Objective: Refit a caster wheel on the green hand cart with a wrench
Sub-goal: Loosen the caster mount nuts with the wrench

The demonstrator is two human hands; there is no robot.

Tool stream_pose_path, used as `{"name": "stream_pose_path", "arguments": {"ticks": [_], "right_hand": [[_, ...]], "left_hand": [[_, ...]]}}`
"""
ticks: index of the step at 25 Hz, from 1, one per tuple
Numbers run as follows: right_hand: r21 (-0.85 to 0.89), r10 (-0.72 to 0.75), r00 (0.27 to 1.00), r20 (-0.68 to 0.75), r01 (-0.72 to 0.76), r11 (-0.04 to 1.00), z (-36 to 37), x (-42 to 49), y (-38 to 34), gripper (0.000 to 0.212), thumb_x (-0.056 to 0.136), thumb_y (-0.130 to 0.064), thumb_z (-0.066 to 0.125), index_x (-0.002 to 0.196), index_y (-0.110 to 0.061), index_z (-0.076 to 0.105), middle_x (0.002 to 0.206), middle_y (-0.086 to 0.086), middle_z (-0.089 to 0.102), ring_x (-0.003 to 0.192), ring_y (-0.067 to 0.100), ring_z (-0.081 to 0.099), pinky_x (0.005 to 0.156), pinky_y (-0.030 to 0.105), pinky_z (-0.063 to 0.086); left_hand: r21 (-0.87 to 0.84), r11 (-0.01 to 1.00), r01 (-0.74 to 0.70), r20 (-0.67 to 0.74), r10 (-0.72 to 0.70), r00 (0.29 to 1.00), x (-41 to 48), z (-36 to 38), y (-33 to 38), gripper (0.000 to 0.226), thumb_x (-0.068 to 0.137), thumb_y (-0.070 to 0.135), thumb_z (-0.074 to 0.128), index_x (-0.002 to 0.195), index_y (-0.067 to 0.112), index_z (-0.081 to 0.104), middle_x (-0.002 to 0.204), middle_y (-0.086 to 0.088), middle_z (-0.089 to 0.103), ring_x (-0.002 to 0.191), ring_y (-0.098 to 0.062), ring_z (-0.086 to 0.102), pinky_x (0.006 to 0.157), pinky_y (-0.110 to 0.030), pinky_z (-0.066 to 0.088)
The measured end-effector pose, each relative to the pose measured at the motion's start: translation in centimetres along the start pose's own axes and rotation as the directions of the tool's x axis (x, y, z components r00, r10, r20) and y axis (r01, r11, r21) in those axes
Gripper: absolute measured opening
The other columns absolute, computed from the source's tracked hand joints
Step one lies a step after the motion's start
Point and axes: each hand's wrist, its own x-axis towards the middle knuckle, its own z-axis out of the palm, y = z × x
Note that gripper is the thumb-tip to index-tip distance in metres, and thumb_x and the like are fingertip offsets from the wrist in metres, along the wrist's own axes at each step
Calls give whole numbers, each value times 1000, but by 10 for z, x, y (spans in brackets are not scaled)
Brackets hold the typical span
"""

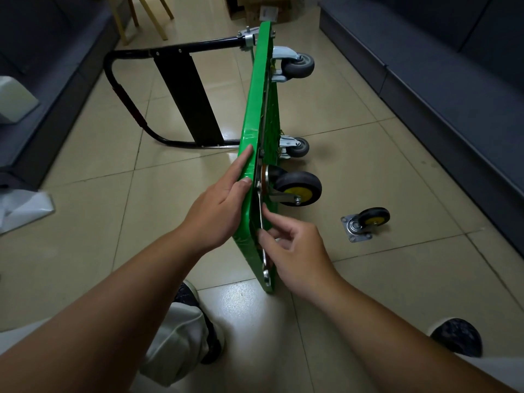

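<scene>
The green hand cart stands on its side edge on the tiled floor, its black handle folded out to the left. A black caster with a yellow hub sits against the cart's underside near me. My left hand lies flat on the green deck, steadying it. My right hand pinches a silver wrench that runs along the cart's underside edge up to the caster's plate. A second yellow-hub caster lies loose on the floor to the right.
Two grey casters are mounted farther along the cart. Dark sofas line the left and right sides. Wooden chair legs and cardboard boxes stand at the back. My shoes are on the floor.
</scene>
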Motion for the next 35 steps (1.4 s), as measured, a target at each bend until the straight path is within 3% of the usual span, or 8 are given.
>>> {"name": "stream_pose_path", "arguments": {"ticks": [4,6,10,15,20,24,31,35], "right_hand": [[-496,-288,957,-33,234,836,-15,15,36,59,91,-15,68,141,-41,52,80,-11,63,60,7,47,64,23,49],[-650,-432,902,4,330,684,-17,26,48,63,90,-14,68,146,-35,49,99,-5,70,68,14,57,68,32,55],[-700,-461,886,48,359,618,-20,45,64,63,90,-12,67,148,-28,47,113,7,71,86,34,69,69,44,57],[-780,-512,859,20,334,529,-55,16,76,51,82,-8,73,130,-19,61,93,3,73,69,28,68,58,38,57],[-326,176,945,-275,-264,908,-102,-5,120,33,86,-3,70,116,-14,62,80,6,71,64,20,69,66,44,61],[-51,614,746,-259,-645,762,-122,17,159,27,81,9,73,102,-1,59,101,28,69,73,31,74,52,32,58],[60,695,556,-455,-760,647,-123,32,236,21,78,11,77,76,1,58,75,19,65,52,23,60,34,22,47],[10,722,481,-497,-829,559,-129,34,271,26,69,7,86,68,-4,62,82,20,70,71,32,71,66,40,63]], "left_hand": [[-4,1000,-4,11,4,1000,0,-1,-1,55,96,53,25,147,70,15,160,13,36,137,-17,47,111,-49,42],[-8,1000,0,17,0,1000,-1,0,-1,55,96,53,25,147,71,15,159,17,34,138,-18,47,111,-50,43],[-8,1000,-10,18,10,1000,1,-1,-1,54,97,52,26,147,70,15,151,21,35,135,-18,49,109,-51,44],[-18,1000,2,-9,-2,1000,-5,0,7,56,96,53,28,149,67,17,159,10,34,133,-21,50,108,-52,46],[-25,1000,-2,-35,1,999,-10,4,8,68,83,70,42,148,69,19,149,14,40,121,-19,58,100,-53,52],[-18,999,-35,-58,34,998,-8,2,5,72,81,61,48,149,66,23,143,23,45,112,-9,62,94,-51,56],[-6,996,-87,-72,87,994,-6,3,-2,74,84,50,48,155,53,27,130,57,38,116,16,53,101,-37,52],[-26,994,-111,-81,108,991,-4,3,-7,74,86,45,49,157,45,29,127,49,49,111,8,56,100,-33,50]]}}
